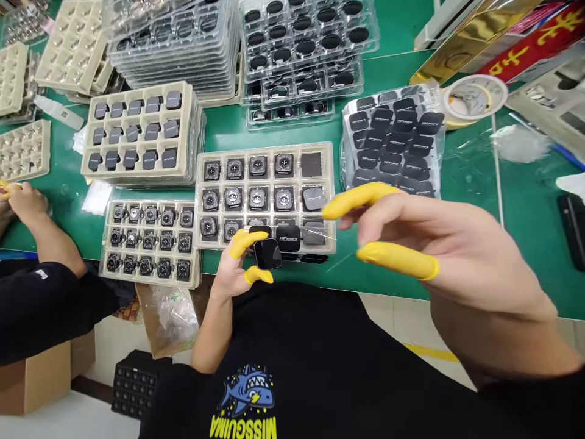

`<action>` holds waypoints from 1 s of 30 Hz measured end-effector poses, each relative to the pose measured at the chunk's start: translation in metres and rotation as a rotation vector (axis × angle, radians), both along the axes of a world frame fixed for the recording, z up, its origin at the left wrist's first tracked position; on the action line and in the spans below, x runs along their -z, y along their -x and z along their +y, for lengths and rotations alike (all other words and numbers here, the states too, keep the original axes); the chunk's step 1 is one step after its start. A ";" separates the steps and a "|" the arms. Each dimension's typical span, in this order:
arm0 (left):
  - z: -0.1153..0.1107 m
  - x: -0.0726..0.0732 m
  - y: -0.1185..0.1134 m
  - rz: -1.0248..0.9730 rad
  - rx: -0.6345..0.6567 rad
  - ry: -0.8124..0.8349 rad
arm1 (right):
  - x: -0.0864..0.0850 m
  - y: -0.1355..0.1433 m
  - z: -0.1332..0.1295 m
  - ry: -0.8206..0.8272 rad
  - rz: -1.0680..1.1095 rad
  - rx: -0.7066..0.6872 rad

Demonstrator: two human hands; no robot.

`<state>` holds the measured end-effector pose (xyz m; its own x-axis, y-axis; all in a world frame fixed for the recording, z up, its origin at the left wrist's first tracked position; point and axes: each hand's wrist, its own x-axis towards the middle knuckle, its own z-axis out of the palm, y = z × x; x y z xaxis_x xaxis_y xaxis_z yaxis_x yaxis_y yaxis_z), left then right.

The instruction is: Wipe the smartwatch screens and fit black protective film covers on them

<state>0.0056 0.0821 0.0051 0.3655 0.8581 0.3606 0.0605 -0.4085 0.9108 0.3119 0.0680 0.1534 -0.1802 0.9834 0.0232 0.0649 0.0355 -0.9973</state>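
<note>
My left hand (235, 268), with yellow finger cots on thumb and forefinger, pinches a black square watch body (267, 253), its glossy screen facing up. Just beside it is a black label film (289, 238) with white lettering; whether it touches the watch or lies over the tray, I cannot tell. Behind them a cream tray (265, 149) carries watch bodies, several with their backs up, and dark square pads in its right column. My right hand (402, 244), also in yellow cots, hovers right of the tray with thumb and fingers apart and nothing visible between them.
A stack of black label films (395, 143) lies behind my right hand, beside a tape roll (475, 97). More watch trays (150, 241) and stacked clear trays (183, 67) stand left and back. Another person's hand (28, 201) works at far left.
</note>
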 end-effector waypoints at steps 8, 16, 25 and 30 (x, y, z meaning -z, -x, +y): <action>0.002 -0.002 -0.006 0.081 0.027 -0.200 | 0.000 0.043 0.033 0.058 -0.154 -0.298; 0.000 0.004 -0.004 0.204 0.055 -0.180 | 0.007 0.050 0.035 0.171 -0.151 -0.336; 0.006 -0.010 -0.003 0.191 0.038 -0.323 | 0.013 0.051 0.036 0.186 -0.189 -0.346; 0.005 -0.009 0.000 0.205 0.035 -0.339 | 0.022 0.054 0.033 0.153 -0.174 -0.321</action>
<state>0.0055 0.0870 0.0139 0.4867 0.6886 0.5376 0.2079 -0.6890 0.6943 0.2581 0.1013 0.1316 -0.4672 0.8662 -0.1772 0.2432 -0.0668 -0.9677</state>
